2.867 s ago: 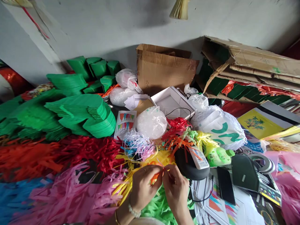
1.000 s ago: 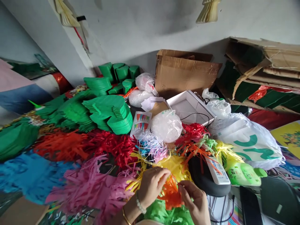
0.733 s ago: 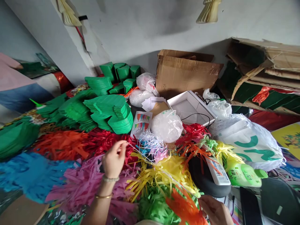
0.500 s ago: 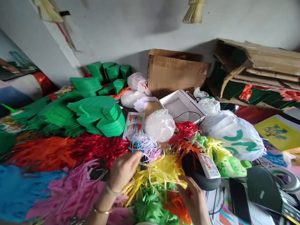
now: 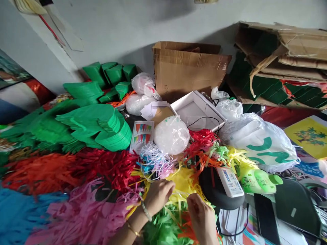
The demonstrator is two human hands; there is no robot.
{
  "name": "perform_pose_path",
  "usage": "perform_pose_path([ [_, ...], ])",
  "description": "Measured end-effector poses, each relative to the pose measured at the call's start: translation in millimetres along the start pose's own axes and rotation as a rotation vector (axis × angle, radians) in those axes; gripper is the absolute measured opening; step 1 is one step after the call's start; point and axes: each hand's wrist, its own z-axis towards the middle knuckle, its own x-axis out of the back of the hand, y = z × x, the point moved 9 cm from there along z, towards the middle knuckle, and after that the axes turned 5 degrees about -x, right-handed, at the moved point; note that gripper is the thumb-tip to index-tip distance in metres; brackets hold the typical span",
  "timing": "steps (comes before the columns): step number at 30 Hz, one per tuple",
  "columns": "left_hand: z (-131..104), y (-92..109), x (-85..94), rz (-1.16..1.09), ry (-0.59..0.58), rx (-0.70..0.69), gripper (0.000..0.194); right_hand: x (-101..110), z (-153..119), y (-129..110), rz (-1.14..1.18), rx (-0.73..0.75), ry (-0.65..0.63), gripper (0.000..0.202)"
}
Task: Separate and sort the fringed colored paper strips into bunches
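My left hand [image 5: 161,193] is closed in a pinch above the yellow fringed tissue paper [image 5: 182,177]. To its right, my right hand [image 5: 200,211] is closed too, over green fringed paper [image 5: 163,224] and orange fringed paper [image 5: 186,228]. A thin, pale strand of white string stretches between the two hands; their fingertips are partly hidden. Just beyond the left hand lies a loose tangle of white string [image 5: 155,154], on blue and pink paper.
Pink fringe [image 5: 76,214], blue fringe [image 5: 22,207] and red fringe [image 5: 109,166] lie left. Behind are stacked green paper shapes [image 5: 92,122], a plastic-wrapped bundle [image 5: 171,134] and a white box [image 5: 194,107]. A black case [image 5: 217,190], green bottle [image 5: 258,181] and phone [image 5: 267,214] lie right.
My left hand has moved right and down, closer to my right hand. My right hand's fingers have curled closed. The view has shifted downward a little.
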Motion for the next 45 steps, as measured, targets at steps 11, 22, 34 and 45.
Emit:
perform_pose_path([
  [11,35,-118,-1.3,0.180,0.057,0.389,0.027,-4,9,31,-0.059,-0.026,-0.091,0.044],
  [22,12,-31,-17.5,-0.035,0.062,-0.044,0.048,-30,14,-6,-0.132,0.128,-0.115,0.049],
  [34,-71,-240,3.3,-0.298,0.280,0.881,0.049,-52,11,-20,-0.184,0.185,-0.207,0.043],
  [45,-76,-174,120.2,-0.305,0.821,0.660,0.039,-43,11,-46,-0.106,0.206,-0.186,0.041],
])
